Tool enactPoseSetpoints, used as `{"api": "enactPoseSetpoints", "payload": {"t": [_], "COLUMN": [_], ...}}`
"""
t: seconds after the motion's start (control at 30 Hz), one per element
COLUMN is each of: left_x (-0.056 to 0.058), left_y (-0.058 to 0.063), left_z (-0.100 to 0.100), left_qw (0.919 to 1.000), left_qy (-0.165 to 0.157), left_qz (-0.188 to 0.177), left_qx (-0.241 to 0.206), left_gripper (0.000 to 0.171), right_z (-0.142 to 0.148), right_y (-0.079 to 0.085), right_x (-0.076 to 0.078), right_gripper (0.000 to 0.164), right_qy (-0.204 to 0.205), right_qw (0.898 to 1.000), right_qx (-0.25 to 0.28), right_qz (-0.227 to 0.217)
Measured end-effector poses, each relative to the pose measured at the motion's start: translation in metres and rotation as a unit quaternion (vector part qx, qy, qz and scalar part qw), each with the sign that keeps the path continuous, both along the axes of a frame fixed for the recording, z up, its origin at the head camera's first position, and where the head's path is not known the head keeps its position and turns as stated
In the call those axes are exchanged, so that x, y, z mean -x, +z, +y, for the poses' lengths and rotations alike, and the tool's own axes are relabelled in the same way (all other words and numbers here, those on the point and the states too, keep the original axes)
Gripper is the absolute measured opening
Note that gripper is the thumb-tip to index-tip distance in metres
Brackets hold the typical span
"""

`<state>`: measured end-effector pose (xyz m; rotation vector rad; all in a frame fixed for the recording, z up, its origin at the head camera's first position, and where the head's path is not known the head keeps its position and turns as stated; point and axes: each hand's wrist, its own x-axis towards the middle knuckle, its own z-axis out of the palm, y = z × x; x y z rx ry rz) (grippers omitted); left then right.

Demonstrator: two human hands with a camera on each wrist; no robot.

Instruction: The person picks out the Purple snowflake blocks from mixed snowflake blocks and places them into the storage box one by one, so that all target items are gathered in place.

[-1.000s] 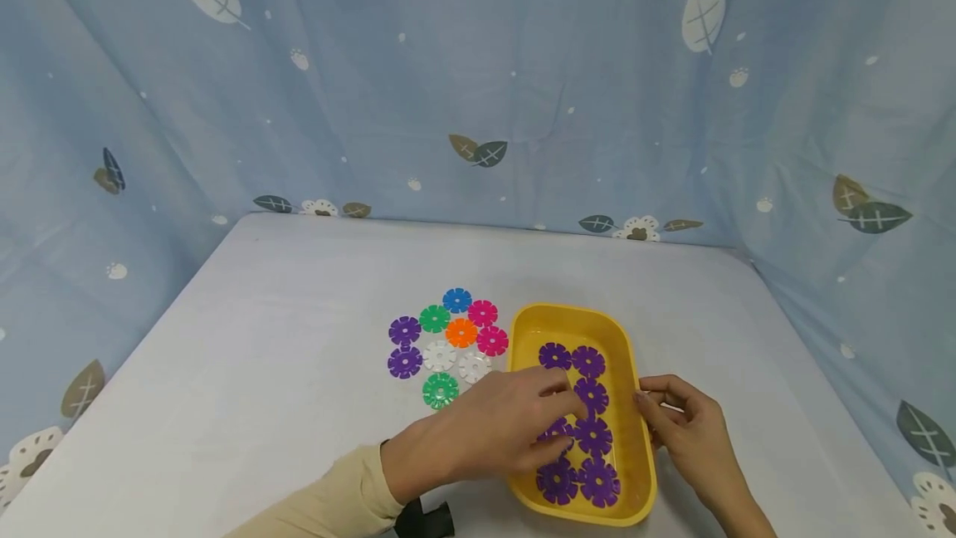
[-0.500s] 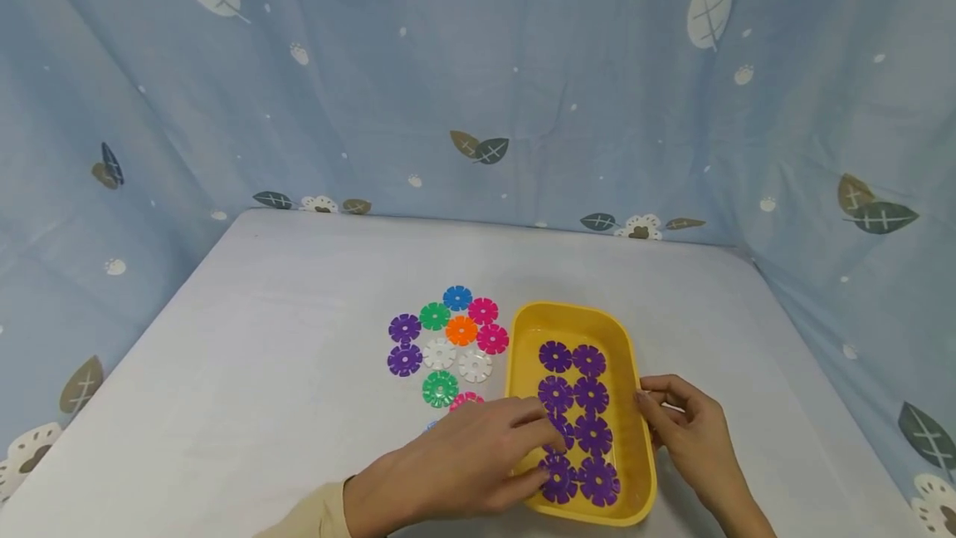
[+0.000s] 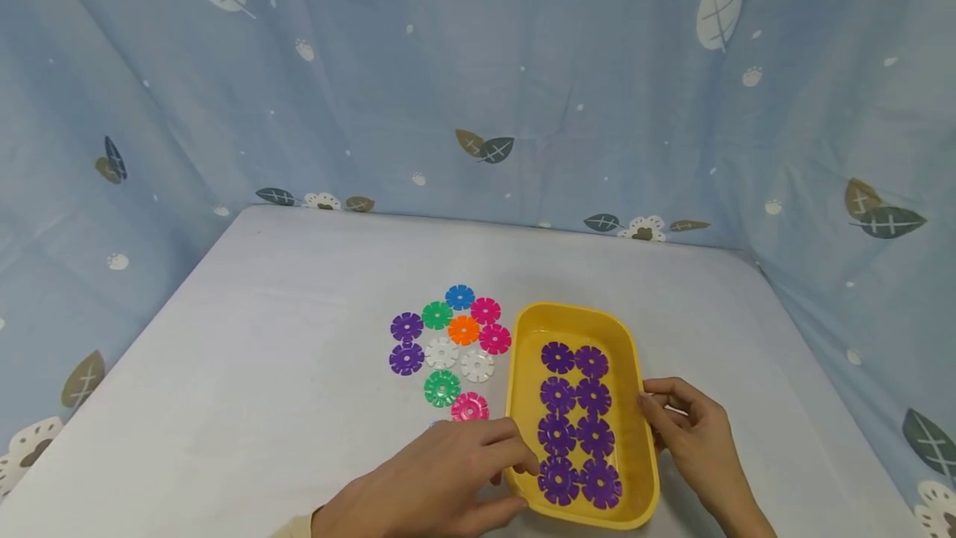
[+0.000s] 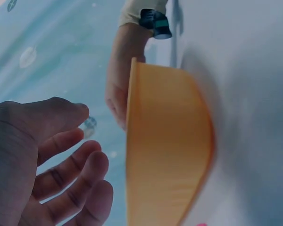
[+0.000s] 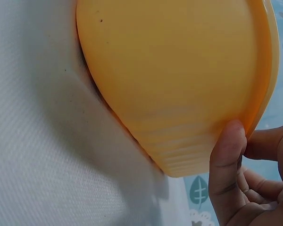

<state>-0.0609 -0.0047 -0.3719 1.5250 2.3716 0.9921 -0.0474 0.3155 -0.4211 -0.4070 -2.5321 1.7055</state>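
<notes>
A yellow plastic tray (image 3: 633, 418) stands on the white table, with several purple notched flower discs (image 3: 596, 434) lying in two columns on its floor. My right hand (image 3: 695, 442) pinches the tray's right rim between thumb and fingers, as the right wrist view shows on the yellow wall (image 5: 179, 84). My left hand (image 3: 441, 480) hovers at the near left rim, its fingertips overlapping that edge in the head view. Its fingers (image 4: 92, 169) are loosely bent in the left wrist view, holding nothing, a little apart from the tray's outer wall (image 4: 170, 136).
Left of the tray lie loose flower discs: two purple (image 3: 407, 359), blue (image 3: 460, 297), orange (image 3: 464, 330), green (image 3: 442, 388), pink (image 3: 470, 408) and white (image 3: 477, 365). A blue leaf-print curtain (image 3: 418, 81) surrounds the table (image 3: 246, 355).
My left hand has drawn back to the left and toward me, from over the tray to its near left rim, uncovering purple discs. The right hand keeps its grip on the rim.
</notes>
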Motion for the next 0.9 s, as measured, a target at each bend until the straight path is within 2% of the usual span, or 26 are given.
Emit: {"api": "enactPoseSetpoints", "payload": {"t": [0.3, 0.43, 0.67, 0.73, 0.9], "left_x": [-0.008, -0.010, -0.015, -0.016, -0.017], "left_y": [-0.009, -0.014, -0.024, -0.025, -0.029], "left_z": [-0.011, -0.014, -0.030, -0.036, -0.043], "left_qw": [0.9974, 0.9953, 0.9892, 0.9871, 0.9869], "left_qy": [-0.003, 0.002, 0.016, 0.024, 0.032], "left_qz": [-0.062, -0.090, -0.140, -0.150, -0.146], "left_qx": [0.037, 0.034, 0.041, 0.052, 0.062], "left_gripper": [0.025, 0.026, 0.029, 0.031, 0.031], "right_z": [0.001, 0.001, -0.002, -0.004, -0.002], "right_y": [0.005, 0.007, 0.003, 0.001, 0.002], "right_x": [-0.003, -0.004, -0.002, -0.001, -0.002], "right_gripper": [0.031, 0.030, 0.031, 0.031, 0.030], "right_qy": [0.001, -0.003, 0.000, 0.001, 0.002], "right_qw": [1.000, 1.000, 1.000, 1.000, 1.000], "right_qx": [-0.019, -0.025, 0.006, 0.007, -0.009], "right_qz": [0.005, 0.005, -0.006, -0.011, -0.001]}}
